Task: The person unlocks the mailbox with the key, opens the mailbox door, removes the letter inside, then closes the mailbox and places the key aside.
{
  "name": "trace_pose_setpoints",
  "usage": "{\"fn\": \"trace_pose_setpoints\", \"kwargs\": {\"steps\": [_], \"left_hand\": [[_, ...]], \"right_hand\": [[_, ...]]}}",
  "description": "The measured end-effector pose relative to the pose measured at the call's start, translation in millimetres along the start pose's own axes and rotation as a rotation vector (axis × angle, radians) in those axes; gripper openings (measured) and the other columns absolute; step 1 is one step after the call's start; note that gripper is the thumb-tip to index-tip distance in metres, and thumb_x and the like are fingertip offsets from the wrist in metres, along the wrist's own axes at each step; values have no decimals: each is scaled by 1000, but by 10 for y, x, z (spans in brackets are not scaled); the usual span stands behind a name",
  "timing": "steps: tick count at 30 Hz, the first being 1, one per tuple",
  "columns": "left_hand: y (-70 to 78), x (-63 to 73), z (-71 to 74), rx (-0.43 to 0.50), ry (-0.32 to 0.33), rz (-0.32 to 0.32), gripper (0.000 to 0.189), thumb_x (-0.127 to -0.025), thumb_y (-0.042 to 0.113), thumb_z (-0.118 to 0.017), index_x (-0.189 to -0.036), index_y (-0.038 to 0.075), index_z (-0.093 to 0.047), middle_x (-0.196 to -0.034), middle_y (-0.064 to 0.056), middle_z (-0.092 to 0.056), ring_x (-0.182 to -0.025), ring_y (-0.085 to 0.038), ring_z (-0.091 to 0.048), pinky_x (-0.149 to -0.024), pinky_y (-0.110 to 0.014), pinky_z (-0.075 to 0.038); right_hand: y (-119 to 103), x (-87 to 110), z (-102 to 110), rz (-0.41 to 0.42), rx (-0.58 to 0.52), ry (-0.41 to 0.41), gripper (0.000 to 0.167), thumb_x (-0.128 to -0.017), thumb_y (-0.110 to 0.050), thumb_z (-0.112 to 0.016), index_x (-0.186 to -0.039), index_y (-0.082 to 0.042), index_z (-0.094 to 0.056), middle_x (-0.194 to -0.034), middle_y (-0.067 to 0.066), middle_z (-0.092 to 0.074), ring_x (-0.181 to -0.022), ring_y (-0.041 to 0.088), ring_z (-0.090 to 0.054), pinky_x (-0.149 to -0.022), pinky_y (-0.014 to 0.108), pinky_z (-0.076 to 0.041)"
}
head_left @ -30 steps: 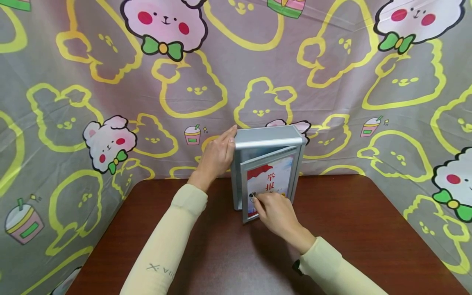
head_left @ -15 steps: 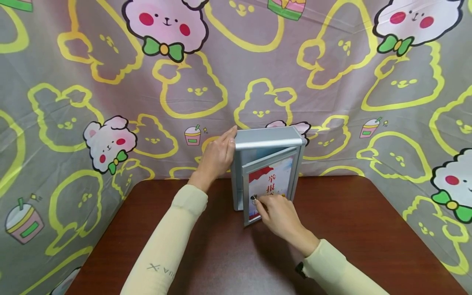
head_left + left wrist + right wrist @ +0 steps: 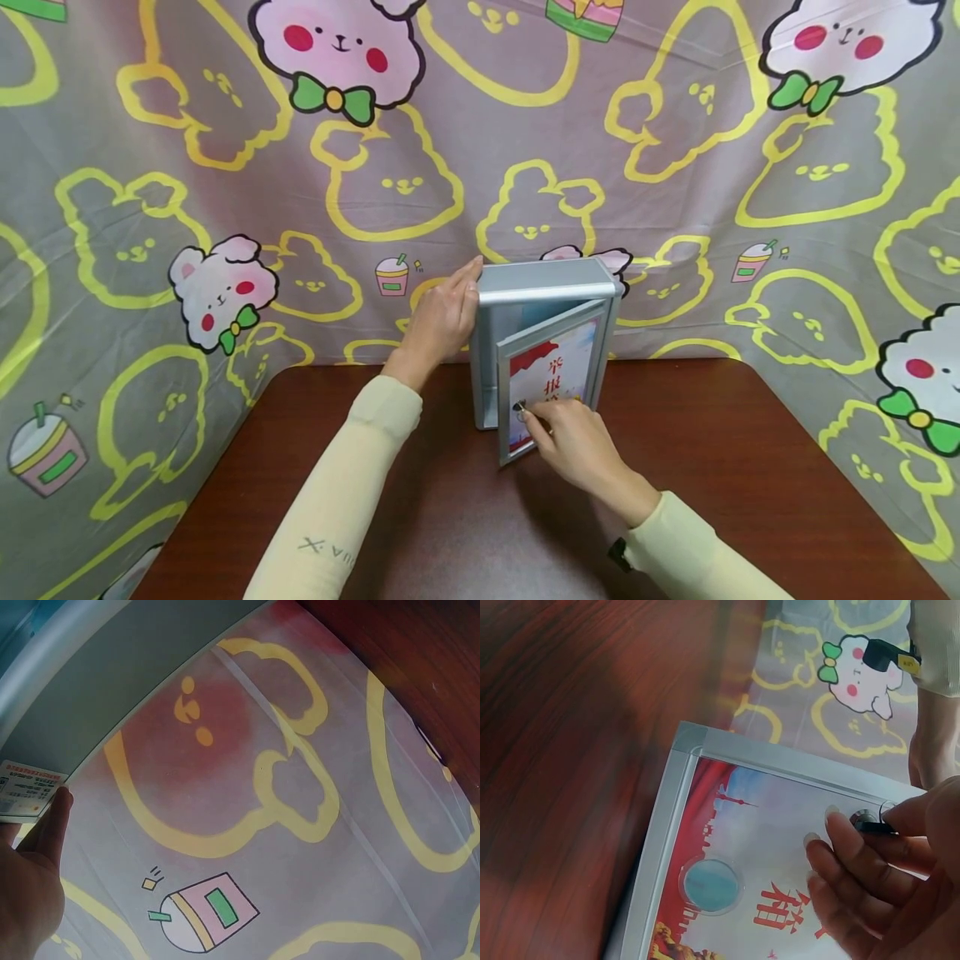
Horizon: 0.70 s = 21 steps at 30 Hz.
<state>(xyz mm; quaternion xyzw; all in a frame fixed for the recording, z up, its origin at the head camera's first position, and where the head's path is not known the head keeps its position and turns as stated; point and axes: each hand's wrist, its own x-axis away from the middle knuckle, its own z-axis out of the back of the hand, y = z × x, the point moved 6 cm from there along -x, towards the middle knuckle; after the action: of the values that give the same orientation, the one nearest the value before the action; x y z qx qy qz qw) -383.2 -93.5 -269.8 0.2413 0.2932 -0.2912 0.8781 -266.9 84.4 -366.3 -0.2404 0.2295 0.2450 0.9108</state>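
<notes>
A person in pale sleeves works at a metal box standing upright on a dark reddish table, straight ahead at 12 o'clock, w/ patterned cloth behind. L hand is at the box's 10 o'clock, fingers straight along its upper side, bracing rather than clenched, it appears; a printed label shows by the fingertips. R hand pinches a small black-headed key btwn thumb and finger at the lock, approx. 8 o'clock on the door. How deep the key sits can't be told.

Progress: door's ajar, w/ the gap at the box's 9 o'clock and the hinge side at 3 o'clock. Judged fr. that gap, the unlocking is done and the opening is part-way. Left to do, prob.: a wider swing, then letting go of the key, which R fingers have firmly for now. L hand's support looks needed till then. The interior is mostly hidden behind the panel, so contents can't be made out.
</notes>
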Motion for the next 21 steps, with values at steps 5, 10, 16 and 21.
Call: {"fn": "trace_pose_setpoints", "kwargs": {"steps": [5,10,16,21], "left_hand": [[-2,-7,-1,-2,11,-6,57,-109,32,-25,-154,4,-44,-158,-6,-46,-141,-26,-49,-118,-39,-37],[5,-6,-1,-5,22,-16,58,-109,33,-23,-153,3,-46,-158,-6,-46,-140,-27,-50,-117,-40,-39],[4,-10,1,-12,25,-20,58,-109,32,-22,-153,3,-46,-157,-7,-47,-140,-28,-50,-117,-40,-39],[2,-4,1,0,20,-9,58,-109,33,-23,-153,3,-46,-158,-7,-46,-140,-27,-49,-117,-40,-38]], "right_hand": [[10,13,5,11,-50,-24,47,-98,-20,-67,-58,-26,-43,-53,-17,-29,-52,2,-33,-47,22,-31],[28,35,6,5,-93,-50,45,-99,-18,-66,-59,-26,-46,-54,-17,-30,-52,1,-33,-49,21,-33],[36,61,34,16,-117,-50,46,-98,-17,-67,-59,-25,-44,-55,-18,-28,-52,-1,-30,-50,21,-32],[47,89,59,21,-131,-53,45,-98,-15,-67,-59,-25,-46,-56,-18,-27,-53,-1,-30,-50,20,-32]]}}
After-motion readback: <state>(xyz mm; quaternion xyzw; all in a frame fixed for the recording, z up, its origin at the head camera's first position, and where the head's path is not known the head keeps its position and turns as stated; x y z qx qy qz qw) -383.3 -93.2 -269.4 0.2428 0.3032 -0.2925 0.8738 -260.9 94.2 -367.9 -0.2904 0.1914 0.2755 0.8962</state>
